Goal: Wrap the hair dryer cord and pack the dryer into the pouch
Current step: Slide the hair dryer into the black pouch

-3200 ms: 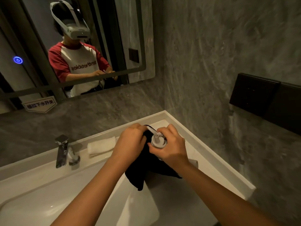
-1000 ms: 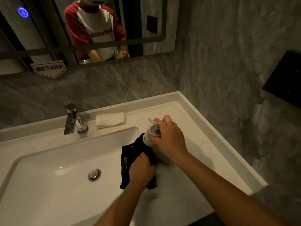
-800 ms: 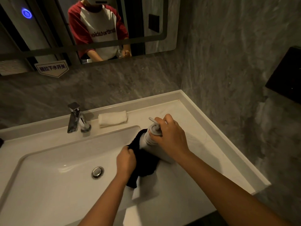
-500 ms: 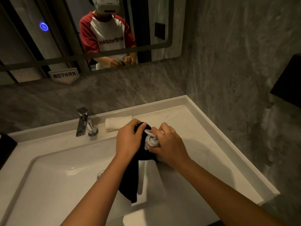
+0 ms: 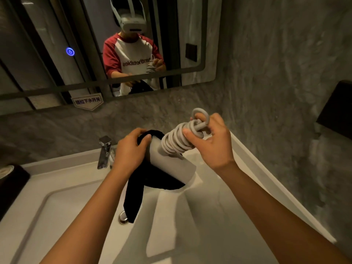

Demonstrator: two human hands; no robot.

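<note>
I hold a grey hair dryer [image 5: 172, 164] up above the basin, its barrel slanting down to the right. Its grey cord [image 5: 178, 139] is coiled tightly around the handle, with a loop sticking up at the top. My right hand [image 5: 211, 141] is shut on the corded handle end. A black fabric pouch [image 5: 141, 185] hangs under and behind the barrel, one long flap dangling toward the drain. My left hand [image 5: 130, 151] pinches the pouch's upper edge against the dryer's barrel end. Most of the barrel lies outside the pouch.
Below is a white sink basin [image 5: 57, 216] with a drain [image 5: 123, 219] and a chrome tap [image 5: 104, 152] at the back. A mirror [image 5: 114, 44] hangs above, grey stone walls stand behind and right. A dark object [image 5: 11, 181] sits at the left, a black panel [image 5: 337, 109] on the right wall.
Both hands have lifted the dryer and pouch higher off the counter. The dryer has come further out, so the coiled cord and bare barrel now show. The camera tilted up.
</note>
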